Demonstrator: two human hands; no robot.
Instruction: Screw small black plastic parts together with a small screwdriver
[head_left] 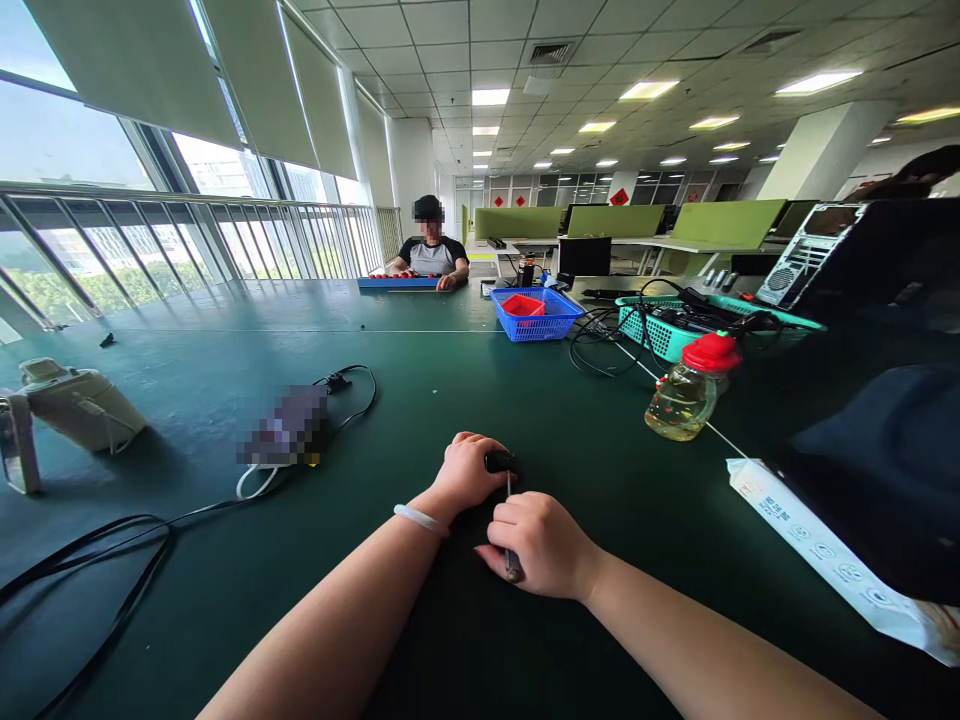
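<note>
My left hand point(466, 470) is closed in a fist on the dark green table point(225, 560), gripping a small black object point(499, 461) at its right side. My right hand point(541, 545) lies just in front of it, fingers curled around a thin dark tool point(512, 566) whose metal shaft runs up toward the black object. A white band circles my left wrist. What the black object is stays unclear.
A jar with a red lid point(690, 388) stands to the right. A blue basket point(536, 315) and a teal basket point(660, 330) with cables sit farther back. A pixelated device point(289, 430) with cords lies left. A white packet point(832, 560) lies right. Another person point(431, 255) sits at the far end.
</note>
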